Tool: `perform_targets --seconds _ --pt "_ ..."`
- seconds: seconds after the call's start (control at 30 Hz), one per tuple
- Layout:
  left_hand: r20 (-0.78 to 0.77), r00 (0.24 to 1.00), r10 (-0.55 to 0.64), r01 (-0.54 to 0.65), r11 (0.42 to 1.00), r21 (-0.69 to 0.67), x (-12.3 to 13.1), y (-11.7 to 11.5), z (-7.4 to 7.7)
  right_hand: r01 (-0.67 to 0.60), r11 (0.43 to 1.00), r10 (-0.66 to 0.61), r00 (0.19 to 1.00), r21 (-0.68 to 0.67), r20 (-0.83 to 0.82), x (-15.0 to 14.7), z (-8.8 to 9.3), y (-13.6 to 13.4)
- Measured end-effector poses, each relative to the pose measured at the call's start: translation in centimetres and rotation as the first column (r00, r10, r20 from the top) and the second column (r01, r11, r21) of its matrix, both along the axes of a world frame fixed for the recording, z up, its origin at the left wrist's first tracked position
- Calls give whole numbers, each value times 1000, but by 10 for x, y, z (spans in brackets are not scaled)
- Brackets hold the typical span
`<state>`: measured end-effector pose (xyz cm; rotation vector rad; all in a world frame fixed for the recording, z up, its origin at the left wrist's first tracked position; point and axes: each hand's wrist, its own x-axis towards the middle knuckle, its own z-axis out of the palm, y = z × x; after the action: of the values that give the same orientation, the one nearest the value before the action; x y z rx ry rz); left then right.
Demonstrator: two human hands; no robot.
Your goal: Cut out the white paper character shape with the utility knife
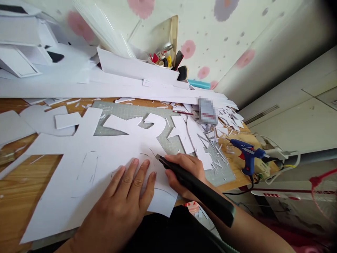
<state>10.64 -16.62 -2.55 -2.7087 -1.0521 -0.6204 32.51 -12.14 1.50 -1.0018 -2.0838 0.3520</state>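
Note:
A large white sheet [105, 151] with cut-out edges and faint pencil lines lies over the green cutting mat [223, 168]. My left hand [126, 200] rests flat on its lower middle, fingers spread, holding nothing. To the right, my right hand [184, 168] is closed around a black utility knife [200, 186]. The knife's blade tip touches or hovers just over the sheet near a short drawn line, up and right of my left fingers. Several cut white pieces [183, 135] lie on the mat beyond the knife.
A blue glue gun [247, 153] with a cable stands at the table's right edge. Paper scraps [231, 117] surround a grey box [207, 110]. Behind are long white boards [158, 89], a tool cup [160, 63] and a white model [21, 31] at the left.

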Motion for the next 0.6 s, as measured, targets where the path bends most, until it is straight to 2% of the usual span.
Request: perform_targets --seconds 0.2,0.6 --pt "59 998 1 4 996 -93 -2 -2 -5 -44 998 45 999 -47 28 6 4 -1" --pt "70 998 -4 14 991 -135 -3 -3 -5 -15 997 19 999 -76 48 13 9 -20"
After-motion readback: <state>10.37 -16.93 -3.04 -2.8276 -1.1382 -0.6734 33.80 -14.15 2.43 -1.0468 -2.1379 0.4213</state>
